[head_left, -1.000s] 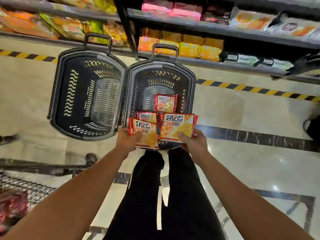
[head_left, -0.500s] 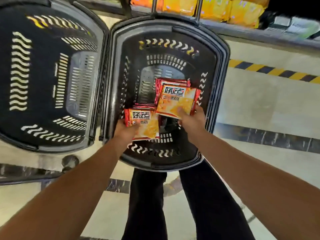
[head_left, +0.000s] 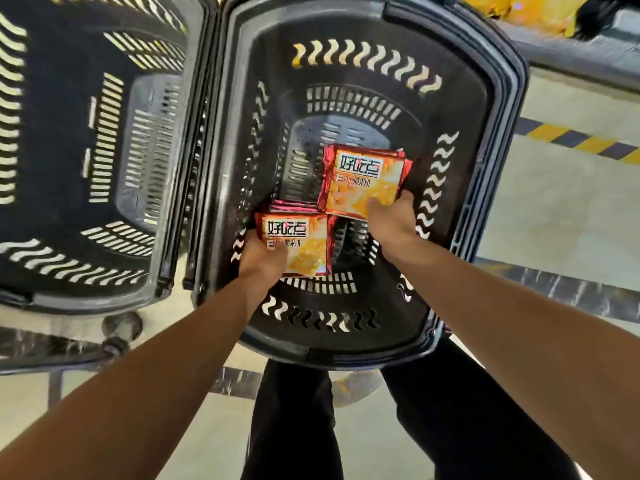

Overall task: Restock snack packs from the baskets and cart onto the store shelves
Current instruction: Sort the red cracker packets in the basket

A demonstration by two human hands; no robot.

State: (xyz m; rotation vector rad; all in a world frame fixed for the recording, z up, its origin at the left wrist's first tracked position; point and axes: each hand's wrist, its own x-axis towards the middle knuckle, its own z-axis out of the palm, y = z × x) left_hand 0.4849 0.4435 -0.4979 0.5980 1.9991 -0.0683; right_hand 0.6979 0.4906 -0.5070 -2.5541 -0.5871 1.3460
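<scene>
1. Our left hand (head_left: 263, 258) grips a stack of red-and-orange foil snack packs (head_left: 298, 245), thumb curled over the near corner.
2. Our right hand (head_left: 391, 220) pinches a second red-and-orange stack (head_left: 363, 178), thumb pressed on top.
3. Both stacks sit low inside the right-hand black slotted plastic basket (head_left: 491, 109).
4. A matching black basket (head_left: 52, 133) stands just beside it, rims touching.

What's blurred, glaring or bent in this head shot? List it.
Head view: wide-angle bends the basket rims outward; the empty basket and the yellow packs at the top edge are smeared; foil glints on the snack packs held by the right hand and left hand, print still legible; floor shows soft sheen.
</scene>
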